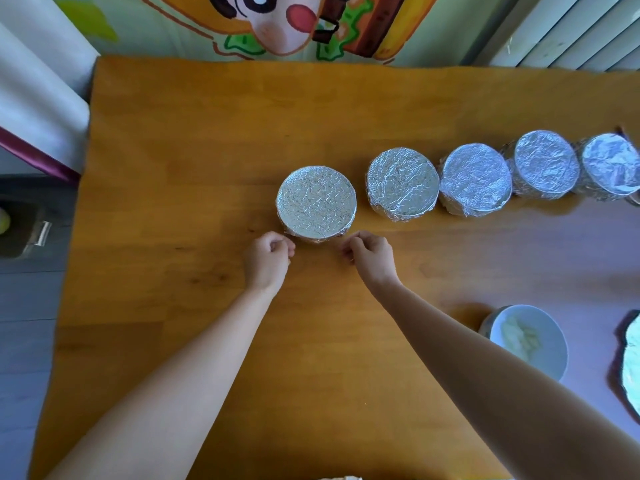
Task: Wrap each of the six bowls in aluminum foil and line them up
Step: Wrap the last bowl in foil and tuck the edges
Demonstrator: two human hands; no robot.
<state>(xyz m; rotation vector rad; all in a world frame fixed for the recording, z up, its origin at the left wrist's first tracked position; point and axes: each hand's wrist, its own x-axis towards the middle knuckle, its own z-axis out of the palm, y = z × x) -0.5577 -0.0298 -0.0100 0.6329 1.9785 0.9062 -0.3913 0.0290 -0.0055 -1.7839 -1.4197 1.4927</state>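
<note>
Five wrapped bowls [474,181] lined up. Left hand [268,256], right hand [372,256] curled, nothing held, just beside end bowl [317,202]. Sixth bowl [530,337] unwrapped, well right of end bowl; foil [632,367] needed next.

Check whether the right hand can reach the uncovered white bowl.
Probably yes: the white bowl sits beside the right forearm, nothing stands between them, and the right hand seems empty.

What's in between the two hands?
Only bare wooden table lies between the left hand and the right hand, as the head view shows. The nearest foil-wrapped bowl sits just beyond that gap.
</note>
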